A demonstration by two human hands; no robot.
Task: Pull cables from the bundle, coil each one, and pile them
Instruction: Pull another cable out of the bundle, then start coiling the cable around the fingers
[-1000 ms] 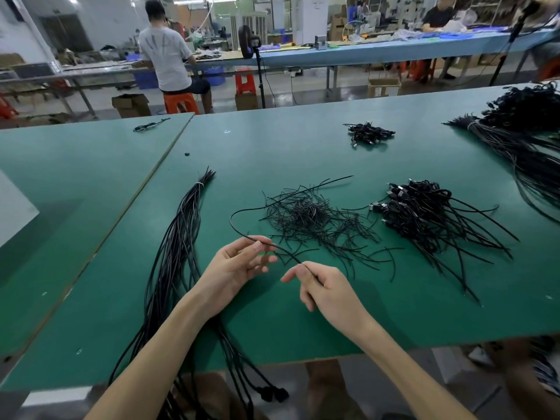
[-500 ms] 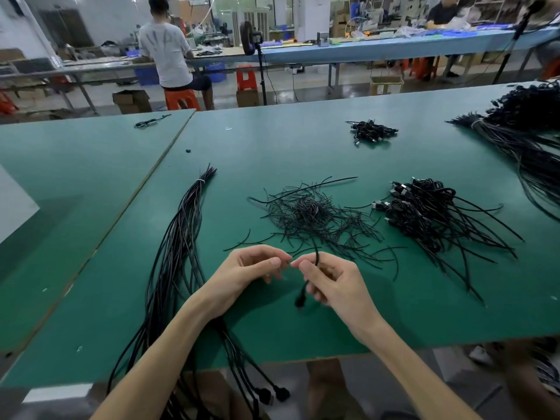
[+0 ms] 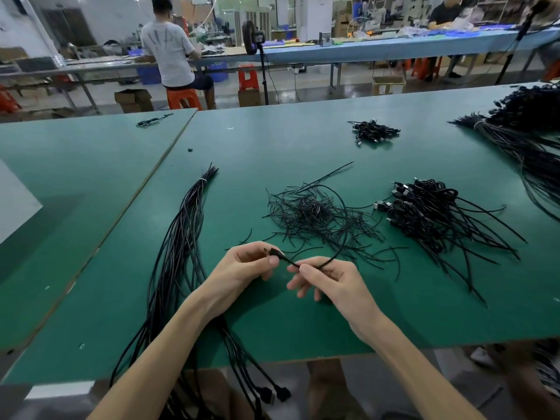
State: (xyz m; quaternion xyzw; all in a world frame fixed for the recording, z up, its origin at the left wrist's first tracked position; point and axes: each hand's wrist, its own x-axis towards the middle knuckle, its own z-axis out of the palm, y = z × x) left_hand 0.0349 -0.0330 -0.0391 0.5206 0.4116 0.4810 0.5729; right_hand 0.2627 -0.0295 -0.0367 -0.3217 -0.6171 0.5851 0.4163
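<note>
A long bundle of black cables [image 3: 178, 237], tied with a white band near its far end, lies on the green table [image 3: 303, 140] at my left and hangs over the near edge. My left hand [image 3: 242, 268] pinches the plug end of one black cable [image 3: 344, 237]. My right hand [image 3: 330, 281] pinches the same cable a little further along. From there the cable arcs up and back over a heap of thin black ties [image 3: 312, 213]. A pile of coiled cables [image 3: 424, 207] lies to the right of that heap.
A small cable pile [image 3: 374, 131] sits further back, and a large dark cable mass [image 3: 530, 128] fills the right edge. A single cable [image 3: 153, 120] lies on the neighbouring table at left. People sit at benches beyond. The table's near edge runs just below my wrists.
The plug end that dangled below my right hand is now pinched in my left hand. The cable now stretches between both hands and arcs over the ties.
</note>
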